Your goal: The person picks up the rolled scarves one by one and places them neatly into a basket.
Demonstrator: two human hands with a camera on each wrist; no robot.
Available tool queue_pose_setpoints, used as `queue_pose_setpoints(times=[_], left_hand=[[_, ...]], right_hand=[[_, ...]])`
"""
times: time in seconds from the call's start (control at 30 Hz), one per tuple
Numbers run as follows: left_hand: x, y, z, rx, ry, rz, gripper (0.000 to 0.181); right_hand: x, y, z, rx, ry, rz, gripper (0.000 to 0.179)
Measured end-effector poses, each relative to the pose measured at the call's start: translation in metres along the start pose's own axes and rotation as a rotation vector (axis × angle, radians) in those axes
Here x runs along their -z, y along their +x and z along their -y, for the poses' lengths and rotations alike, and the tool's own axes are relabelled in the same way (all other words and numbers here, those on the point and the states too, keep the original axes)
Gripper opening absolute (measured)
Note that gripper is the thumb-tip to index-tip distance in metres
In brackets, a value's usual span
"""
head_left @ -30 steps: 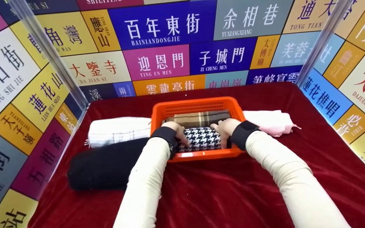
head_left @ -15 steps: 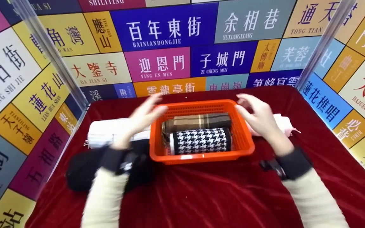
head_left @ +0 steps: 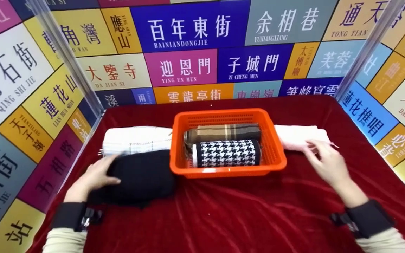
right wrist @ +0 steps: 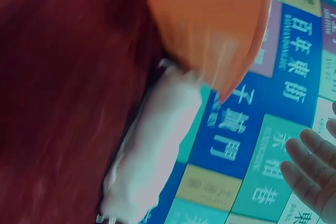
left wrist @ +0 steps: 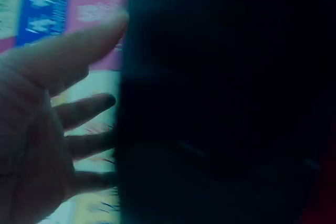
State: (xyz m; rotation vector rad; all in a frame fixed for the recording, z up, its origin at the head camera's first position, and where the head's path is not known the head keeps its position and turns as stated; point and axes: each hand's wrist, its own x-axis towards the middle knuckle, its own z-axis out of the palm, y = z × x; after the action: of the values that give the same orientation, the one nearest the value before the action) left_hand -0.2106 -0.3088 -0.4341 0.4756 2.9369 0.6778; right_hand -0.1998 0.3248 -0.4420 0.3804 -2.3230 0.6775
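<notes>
My left hand (head_left: 95, 175) is at the left end of a black rolled cloth (head_left: 142, 177), left of the orange basket. In the left wrist view its fingers (left wrist: 86, 114) are fairly straight and their tips meet the edge of the black cloth (left wrist: 226, 77); a firm grip is not visible. My right hand (head_left: 329, 163) is near a pale pink rolled scarf (head_left: 299, 137) right of the basket. The right wrist view shows this hand (right wrist: 317, 174) apart from the pink scarf (right wrist: 152, 145), with nothing in it.
An orange basket (head_left: 229, 170) holds a brown plaid scarf roll (head_left: 223, 131) and a black-and-white houndstooth roll (head_left: 227, 153). A white checked scarf (head_left: 137, 138) lies behind the black cloth. Dark red velvet (head_left: 244, 211) covers the table, with sign-covered walls behind and beside it.
Both hands have left the houndstooth roll in the basket and spread apart, the left to the black cloth, the right toward the pink scarf. The black cloth has shifted slightly right.
</notes>
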Motion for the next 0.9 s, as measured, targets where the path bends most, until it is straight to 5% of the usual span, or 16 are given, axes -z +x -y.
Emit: queue_pose_setpoints(times=[0.1, 0.27, 0.47, 0.77, 0.9], left_hand=[[-0.007, -0.002, 0.011, 0.057, 0.064, 0.033, 0.088], [-0.005, 0.004, 0.011, 0.152, 0.118, 0.204, 0.111], [0.002, 0.010, 0.018, 0.179, 0.190, 0.352, 0.104], [-0.011, 0.024, 0.047, 0.073, 0.312, 0.314, 0.072], [-0.012, 0.031, 0.054, 0.014, 0.233, 0.331, 0.070]], right_hand=[[0.015, -0.006, -0.008, -0.016, -0.035, 0.025, 0.025], [0.026, -0.012, -0.010, 0.002, -0.066, 0.037, 0.026], [0.024, -0.015, -0.008, 0.016, -0.083, 0.079, 0.028], [0.021, -0.022, -0.009, -0.010, -0.093, 0.139, 0.027], [0.020, -0.021, -0.008, -0.012, -0.096, 0.146, 0.027]])
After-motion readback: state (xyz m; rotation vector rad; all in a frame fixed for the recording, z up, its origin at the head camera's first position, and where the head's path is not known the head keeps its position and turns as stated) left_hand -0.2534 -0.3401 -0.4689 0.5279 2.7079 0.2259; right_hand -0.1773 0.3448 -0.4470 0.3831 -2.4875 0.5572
